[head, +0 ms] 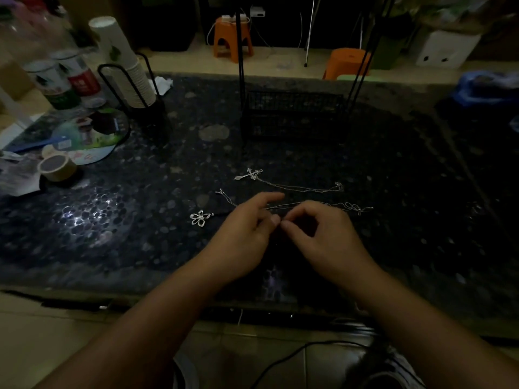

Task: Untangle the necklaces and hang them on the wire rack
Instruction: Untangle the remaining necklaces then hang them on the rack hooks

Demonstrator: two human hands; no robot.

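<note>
Two thin silver necklaces lie on the dark speckled table [140, 248]. The cross necklace [250, 174] rests farther back, its chain trailing right. The flower necklace has its pendant [200, 217] at the left and its chain [323, 204] running right to a small knot. My left hand [244, 237] and my right hand [323, 237] meet over that chain, thumb and finger tips pinched together on it. The black wire rack [292, 113] stands behind, two tall posts rising from a mesh basket.
At the back left stand a stack of paper cups [123, 60] in a wire holder, bottles [70, 80], a round fan [92, 136] and a tape roll [57, 165]. Orange stools [231, 37] sit on the floor beyond. A cable [280, 363] runs below the table's near edge.
</note>
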